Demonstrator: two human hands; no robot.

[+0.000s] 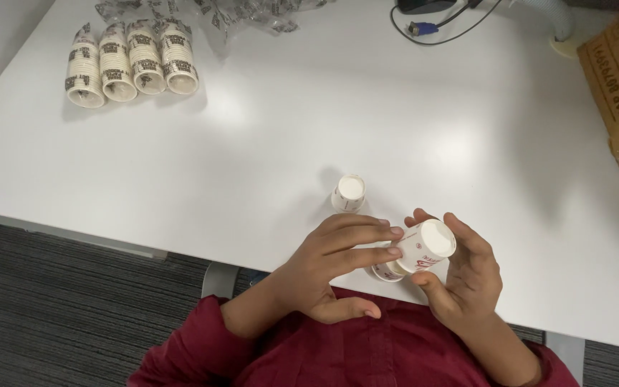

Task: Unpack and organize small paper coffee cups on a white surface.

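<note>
One paper cup (349, 192) already stands upside down on the white desk (266, 165), just beyond the hands. The right hand (467, 276) is wrapped around a short nested stack of cups (418, 251), tilted with its bottom toward the camera, and the left hand (331, 261) lays its fingertips flat against the stack's side, seemingly to work the outer cup loose (I can't tell if it has started to slide). Most of the work looks undone: four long stacks of cups (132, 61) lie side by side at the far left corner, well apart, beside crumpled plastic wrapping (209, 11). No cup shows any contents.
</note>
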